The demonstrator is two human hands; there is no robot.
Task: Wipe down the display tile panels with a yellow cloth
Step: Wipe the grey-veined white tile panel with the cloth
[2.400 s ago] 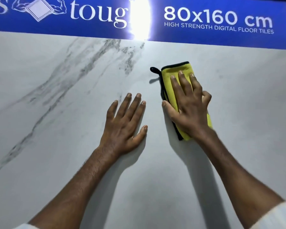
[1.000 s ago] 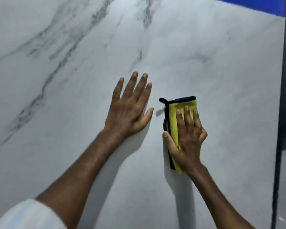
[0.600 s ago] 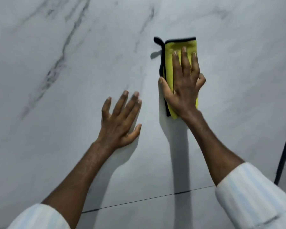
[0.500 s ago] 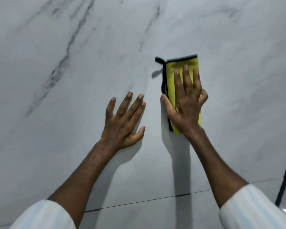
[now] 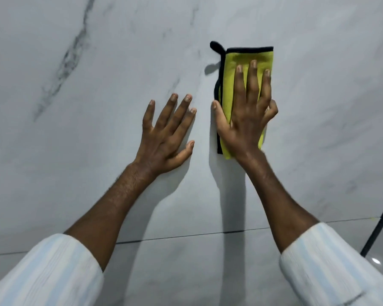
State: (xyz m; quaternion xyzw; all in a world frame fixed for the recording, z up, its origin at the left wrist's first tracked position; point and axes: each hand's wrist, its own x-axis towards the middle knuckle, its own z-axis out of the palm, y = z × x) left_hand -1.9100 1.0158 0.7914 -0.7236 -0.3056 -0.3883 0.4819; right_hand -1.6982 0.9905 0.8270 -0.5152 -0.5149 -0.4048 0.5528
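- Currently, the right hand (image 5: 244,120) is pressing flat on the yellow cloth (image 5: 248,56), holding it against the tile panel (image 5: 75,155).
- Three fingers (image 5: 253,85) of this hand are lying straight and close together along the cloth, pointing upward. The little finger is bending at the cloth's right side, and the thumb is reaching out past the cloth's left border.
- The cloth is sitting folded into a tall, narrow strip with black edging along its top and left sides. A small black loop (image 5: 216,47) is sticking out at its upper left corner.
- The cloth is lying well above the panel's bottom edge, and its upper end is showing beyond the fingertips.
- The left hand (image 5: 166,138) is resting palm-down on the bare panel just beside the cloth, with fingers spread and gripping nothing.
- A dark grey vein (image 5: 69,60) is running diagonally across the panel's marbled surface, well apart from both hands.
- A thin dark joint line (image 5: 186,235) is marking the panel's bottom edge, with a lower panel (image 5: 186,266) adjoining it.
- A black frame bar (image 5: 378,226) is slanting along the right edge, low down.
- Pale striped sleeves (image 5: 47,274) are covering both forearms near the elbows.
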